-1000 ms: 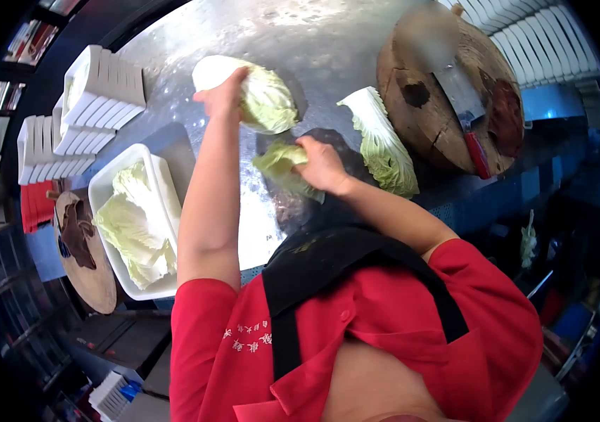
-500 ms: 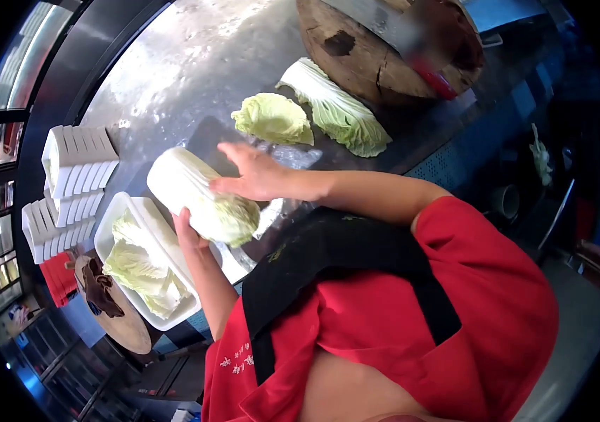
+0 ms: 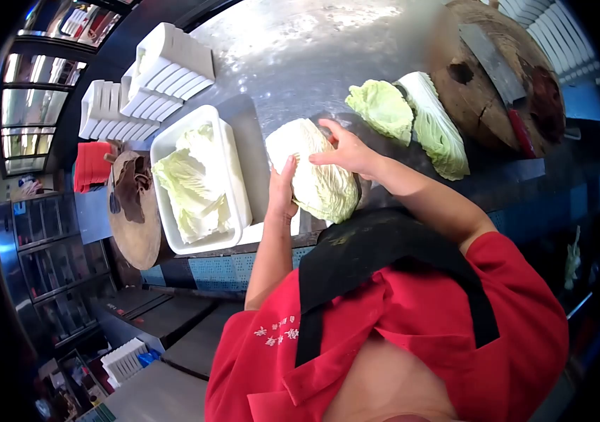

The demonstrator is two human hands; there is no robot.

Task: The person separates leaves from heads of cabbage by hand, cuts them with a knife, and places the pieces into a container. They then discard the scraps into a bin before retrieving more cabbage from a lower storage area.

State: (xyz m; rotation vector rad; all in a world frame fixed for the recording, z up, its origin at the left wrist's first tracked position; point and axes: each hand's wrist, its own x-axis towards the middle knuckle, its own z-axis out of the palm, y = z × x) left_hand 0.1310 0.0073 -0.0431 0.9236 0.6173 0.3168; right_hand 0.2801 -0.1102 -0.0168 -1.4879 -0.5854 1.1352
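Observation:
A head of napa cabbage (image 3: pixel 308 165) is held over the near edge of the metal table, its white base pointing away from me. My left hand (image 3: pixel 282 186) grips its left side, thumb on top. On the right, my right hand (image 3: pixel 348 151) spans the cabbage, with thumb on the leaves and fingers over the far side; some fingertips are hidden. Left of the cabbage, a white plastic tub (image 3: pixel 242 200) contains loose cabbage leaves (image 3: pixel 194 190). Two detached pieces, a pale curled leaf (image 3: pixel 382 109) and a longer leaf (image 3: pixel 435 130), lie to the right.
At the right, a round wooden chopping block (image 3: pixel 448 88) bears a cleaver (image 3: pixel 493 65) with a red handle. Stacked white baskets (image 3: pixel 173 67) stand at the far left. Beside the tub is another round board (image 3: pixel 135 235) with a dark brown cloth (image 3: pixel 131 188).
The view has swung, shifting the scene rightward. My right hand has come from hovering with spread fingers to holding the cabbage's right side. My left hand still holds it.

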